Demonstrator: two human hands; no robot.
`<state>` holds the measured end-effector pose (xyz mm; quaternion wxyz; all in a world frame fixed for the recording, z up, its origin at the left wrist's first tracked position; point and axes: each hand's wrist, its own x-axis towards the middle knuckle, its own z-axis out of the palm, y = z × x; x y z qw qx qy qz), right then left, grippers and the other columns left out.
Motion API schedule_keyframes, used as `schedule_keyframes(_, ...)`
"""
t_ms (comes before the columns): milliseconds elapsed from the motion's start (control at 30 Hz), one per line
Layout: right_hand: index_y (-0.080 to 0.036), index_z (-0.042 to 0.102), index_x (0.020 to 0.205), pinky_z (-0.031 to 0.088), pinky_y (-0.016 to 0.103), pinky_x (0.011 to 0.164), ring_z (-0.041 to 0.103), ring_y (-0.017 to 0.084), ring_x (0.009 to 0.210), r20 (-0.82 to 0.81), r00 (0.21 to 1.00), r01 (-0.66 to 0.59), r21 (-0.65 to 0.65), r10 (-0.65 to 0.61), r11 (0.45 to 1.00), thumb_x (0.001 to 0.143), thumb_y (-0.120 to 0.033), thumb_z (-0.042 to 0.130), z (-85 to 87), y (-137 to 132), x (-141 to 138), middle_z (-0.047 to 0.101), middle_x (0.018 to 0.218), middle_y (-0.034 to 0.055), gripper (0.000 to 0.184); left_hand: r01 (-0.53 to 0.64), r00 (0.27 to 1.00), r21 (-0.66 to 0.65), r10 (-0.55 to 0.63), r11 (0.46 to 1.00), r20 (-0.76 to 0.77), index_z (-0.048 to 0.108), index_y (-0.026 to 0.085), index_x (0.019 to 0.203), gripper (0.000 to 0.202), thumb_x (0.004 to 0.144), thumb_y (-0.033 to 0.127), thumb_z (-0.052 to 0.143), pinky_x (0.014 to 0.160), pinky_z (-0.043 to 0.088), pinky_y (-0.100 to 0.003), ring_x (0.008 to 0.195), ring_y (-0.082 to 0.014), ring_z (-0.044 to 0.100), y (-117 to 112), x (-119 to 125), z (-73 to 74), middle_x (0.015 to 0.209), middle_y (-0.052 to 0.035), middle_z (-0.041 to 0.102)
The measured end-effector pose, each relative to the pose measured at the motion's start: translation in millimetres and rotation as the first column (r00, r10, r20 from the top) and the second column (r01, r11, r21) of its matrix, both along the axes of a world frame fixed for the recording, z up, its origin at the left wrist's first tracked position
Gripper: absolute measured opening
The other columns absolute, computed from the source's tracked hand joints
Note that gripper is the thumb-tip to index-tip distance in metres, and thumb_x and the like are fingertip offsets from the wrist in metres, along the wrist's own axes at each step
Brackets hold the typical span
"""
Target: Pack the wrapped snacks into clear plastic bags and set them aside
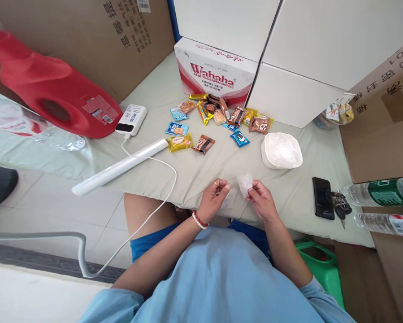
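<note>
My right hand (262, 202) pinches a small crumpled clear plastic bag (244, 183) between thumb and fingers, just above the table's front edge. To its left, my left hand (215, 197) has its thumb and fingertips closed together; what they hold, if anything, I cannot make out. Beside the left fingers is another thin clear plastic piece (228, 198), and whether that hand touches it is unclear. Ahead of my hands lie several small wrapped snacks, among them a brown packet (204, 144), a yellow packet (180, 142) and a blue packet (239, 138). A white tub (282, 157) holds clear plastic.
A white tube-like roll (119, 167) lies at left, crossed by a white cable (164, 162) from a white device (132, 120). Behind the snacks stands a Wahaha box (216, 72). A red jug (60, 85) is far left; a phone (322, 198), keys (341, 206) and bottles (384, 193) are right.
</note>
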<state>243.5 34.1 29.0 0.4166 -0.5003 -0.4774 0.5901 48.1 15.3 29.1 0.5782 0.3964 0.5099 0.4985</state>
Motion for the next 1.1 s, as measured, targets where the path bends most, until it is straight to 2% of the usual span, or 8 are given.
schedule_keyframes(167,-0.026,0.061,0.094,0.049,0.036,0.080,0.059,0.021,0.084,0.292,0.954,-0.163,0.323,0.066,0.932,0.100,-0.047,0.056,5.1,-7.6,-5.4,0.061,0.092,0.0036,0.022,0.149,0.988,-0.094,-0.145,0.984,0.047,0.063,0.019,0.084,0.043,0.081,0.060,0.073,0.052,0.044,-0.024,0.060,-0.0128,0.057,8.3,10.5,4.4,0.068,0.0002,0.062)
schedule_keyframes(333,-0.028,0.058,0.115,0.053,0.037,0.077,0.061,0.022,0.088,0.363,0.931,-0.161,0.321,0.036,0.933,0.095,-0.047,0.063,-5.4,-14.6,-6.3,0.061,0.104,0.0062,0.028,-0.128,0.987,-0.147,0.140,0.981,0.078,0.056,0.020,0.072,0.039,0.073,0.051,0.080,0.060,0.053,-0.026,0.060,-0.0108,0.059,17.2,6.1,-9.7,0.068,0.0041,0.058)
schedule_keyframes(433,-0.029,0.057,0.128,0.055,0.043,0.083,0.062,0.028,0.098,0.518,0.850,-0.284,0.295,0.097,0.912,0.085,-0.041,0.076,-19.3,-20.7,-17.3,0.064,0.116,0.0099,0.049,-0.126,0.980,-0.172,0.149,0.977,0.133,0.056,0.020,0.074,0.039,0.071,0.049,0.082,0.065,0.056,-0.028,0.065,-0.0117,0.062,17.0,4.5,-12.7,0.072,0.0041,0.058)
schedule_keyframes(633,-0.030,0.069,0.107,0.054,0.040,0.079,0.066,0.025,0.086,0.556,0.828,-0.312,0.336,0.080,0.889,0.088,-0.015,0.052,-23.8,-11.0,-12.1,0.069,0.093,0.0058,0.030,-0.300,0.947,-0.131,0.311,0.945,0.079,0.058,0.021,0.078,0.033,0.071,0.045,0.079,0.065,0.051,-0.025,0.070,-0.0119,0.060,16.0,-22.4,-15.2,0.078,0.0029,0.061)
schedule_keyframes(733,-0.030,0.072,0.100,0.055,0.040,0.081,0.067,0.026,0.088,0.566,0.814,-0.141,0.411,-0.131,0.901,0.086,-0.019,0.054,-1.6,17.4,26.9,0.070,0.093,0.0051,0.025,-0.412,0.909,-0.077,0.415,0.908,0.039,0.056,0.021,0.075,0.029,0.073,0.039,0.078,0.064,0.047,-0.023,0.068,-0.0101,0.054,13.9,-45.4,-20.0,0.075,0.0040,0.059)
schedule_keyframes(933,-0.021,0.070,0.127,0.045,0.050,0.108,0.056,0.032,0.125,0.659,0.318,0.117,0.686,-0.682,0.718,0.086,-0.017,0.044,45.6,104.9,98.2,0.063,0.127,0.0142,0.049,-0.369,0.925,-0.062,0.373,0.927,0.070,0.059,0.019,0.074,0.027,0.073,0.035,0.081,0.066,0.042,-0.023,0.067,-0.0088,0.050,-2.2,-48.7,-24.4,0.074,0.0040,0.059)
schedule_keyframes(1000,-0.017,0.071,0.128,0.042,0.053,0.110,0.052,0.035,0.129,0.783,0.241,0.028,0.584,-0.573,0.811,0.083,-0.015,0.046,45.6,133.3,106.4,0.062,0.131,0.0171,0.051,-0.338,0.935,-0.058,0.342,0.939,0.088,0.061,0.019,0.075,0.029,0.073,0.038,0.082,0.069,0.043,-0.024,0.071,-0.0098,0.053,-6.7,-44.0,-22.9,0.078,0.0028,0.061)
schedule_keyframes(1100,-0.011,0.073,0.123,0.042,0.051,0.112,0.055,0.036,0.125,0.941,0.293,-0.187,0.228,-0.167,0.956,0.075,-0.011,0.053,40.2,160.2,114.4,0.067,0.126,0.0198,0.052,-0.295,0.952,-0.014,0.295,0.955,0.083,0.064,0.018,0.077,0.030,0.074,0.041,0.084,0.074,0.045,-0.025,0.078,-0.0115,0.056,-10.9,-44.1,-19.9,0.086,0.0000,0.064)
